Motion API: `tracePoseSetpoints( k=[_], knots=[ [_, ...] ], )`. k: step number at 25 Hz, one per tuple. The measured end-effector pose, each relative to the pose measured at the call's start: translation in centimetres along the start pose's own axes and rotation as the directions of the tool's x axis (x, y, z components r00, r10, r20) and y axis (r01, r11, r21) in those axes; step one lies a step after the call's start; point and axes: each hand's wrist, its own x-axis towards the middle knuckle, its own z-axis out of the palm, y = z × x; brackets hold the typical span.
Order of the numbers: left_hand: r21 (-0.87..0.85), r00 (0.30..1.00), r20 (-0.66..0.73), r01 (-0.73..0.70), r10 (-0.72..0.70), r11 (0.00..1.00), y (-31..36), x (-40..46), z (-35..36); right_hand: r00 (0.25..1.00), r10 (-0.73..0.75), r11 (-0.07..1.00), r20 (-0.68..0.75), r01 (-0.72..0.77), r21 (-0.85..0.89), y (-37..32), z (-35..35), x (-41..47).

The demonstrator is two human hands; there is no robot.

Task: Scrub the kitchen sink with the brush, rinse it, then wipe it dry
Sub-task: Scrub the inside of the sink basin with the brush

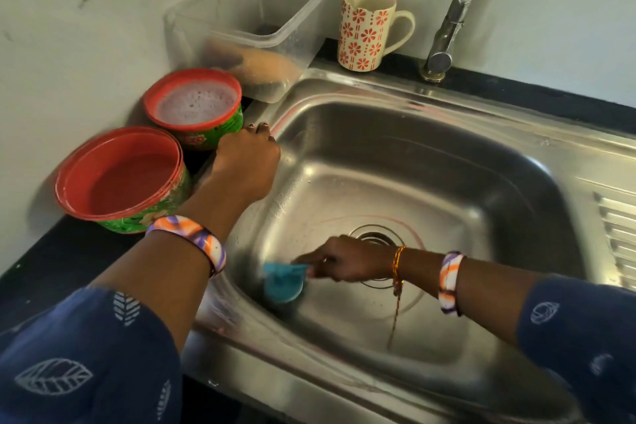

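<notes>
Sink scrubbing looks to be in its first stage, judging by how things lie: the stainless steel sink (430, 162) sits set into a black countertop (44, 251) below a pale marbled wall (69, 27), its basin showing only scattered droplets and a faint sheen, with no running water from the tap and no cloth in sight, so rinsing and wiping dry appear to be still ahead. Starting at the left, two round tubs stand on the counter just beside the sink's rim: the nearer red-lined tub (120, 175) appears to hold nothing but its red inside, and the one behind it, a tub of foamy liquid (196, 103), holds what looks like soapy water. The left hand (247, 162) rests on the sink's left rim near that second tub, fingers bent over the edge as if bracing; it grips nothing else that I can make out. Behind it a clear plastic container (247, 27) stands against the wall with something brownish inside, too blurred to name. Low in the basin, against the near-left wall, the blue brush (284, 280) presses on the steel, and the right hand (347, 263) holds its handle with fingers curled round it, just in front of the drain (375, 237). Further right, a floral mug (366, 27) stands on the back ledge, then the metal tap (454, 10) rises out of view, and the ribbed drainboard (616, 237) runs off the right edge.
</notes>
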Motion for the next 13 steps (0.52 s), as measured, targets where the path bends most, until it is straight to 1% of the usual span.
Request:
tracePoseSetpoints(
  k=[1, 2, 3, 4, 5, 6, 7, 8, 9, 10, 11, 12, 13],
  knots=[
    [-0.001, 1.0, -0.001, 0.004, -0.004, 1.0, 0.0, 0.0, 0.1, 0.998, -0.01, 1.0, -0.066, 0.009, -0.013, 0.9, -0.9, 0.5],
    [-0.007, 1.0, -0.004, 0.012, -0.012, 1.0, 0.0, -0.1, 0.1, 0.982, 0.047, 0.998, -0.183, -0.055, -0.037, 1.8, -2.6, 1.3],
    [-0.016, 1.0, -0.007, 0.018, -0.018, 1.0, 0.1, -0.1, 0.1, 0.927, 0.151, 0.981, -0.343, -0.182, -0.06, 2.9, -4.6, 2.1],
    [-0.026, 1.0, -0.009, 0.022, -0.022, 0.999, 0.1, -0.1, 0.1, 0.839, 0.261, 0.945, -0.477, -0.323, -0.051, 3.8, -6.0, 2.6],
    [-0.033, 1.0, -0.009, 0.024, -0.024, 0.999, 0.2, -0.1, 0.0, 0.767, 0.328, 0.913, -0.551, -0.407, -0.022, 4.0, -6.2, 3.0],
    [-0.035, 1.0, -0.01, 0.025, -0.025, 0.999, 0.2, -0.1, 0.1, 0.776, 0.324, 0.919, -0.542, -0.393, -0.013, 3.4, -5.3, 3.1],
    [-0.03, 1.0, -0.011, 0.027, -0.027, 0.999, 0.1, -0.1, 0.1, 0.85, 0.24, 0.958, -0.47, -0.285, -0.025, 2.5, -3.6, 3.0],
    [-0.022, 0.999, -0.014, 0.029, -0.029, 0.999, 0.1, -0.1, 0.2, 0.93, 0.13, 0.988, -0.344, -0.152, -0.038, 0.8, -1.0, 2.2],
    [-0.014, 0.999, -0.016, 0.031, -0.031, 0.999, 0.1, -0.1, 0.3, 0.976, 0.031, 0.997, -0.217, -0.044, -0.057, -0.6, 1.6, 0.8],
    [-0.003, 0.999, -0.019, 0.031, -0.031, 1.0, 0.1, 0.0, 0.3, 0.989, -0.035, 0.996, -0.144, 0.022, -0.091, -0.6, 2.5, -0.4],
    [0.003, 0.999, -0.023, 0.032, -0.032, 0.999, 0.1, 0.0, 0.3, 0.98, -0.079, 0.989, -0.18, 0.054, -0.14, 0.5, 2.0, -0.7],
    [0.001, 0.999, -0.026, 0.037, -0.037, 0.999, 0.1, 0.0, 0.3, 0.96, -0.008, 0.986, -0.28, -0.039, -0.161, 1.9, 0.1, -0.6],
    [-0.003, 0.999, -0.026, 0.04, -0.04, 0.999, 0.2, 0.1, 0.2, 0.893, 0.154, 0.961, -0.422, -0.235, -0.146, 3.8, -2.4, -0.2]
  ],
)
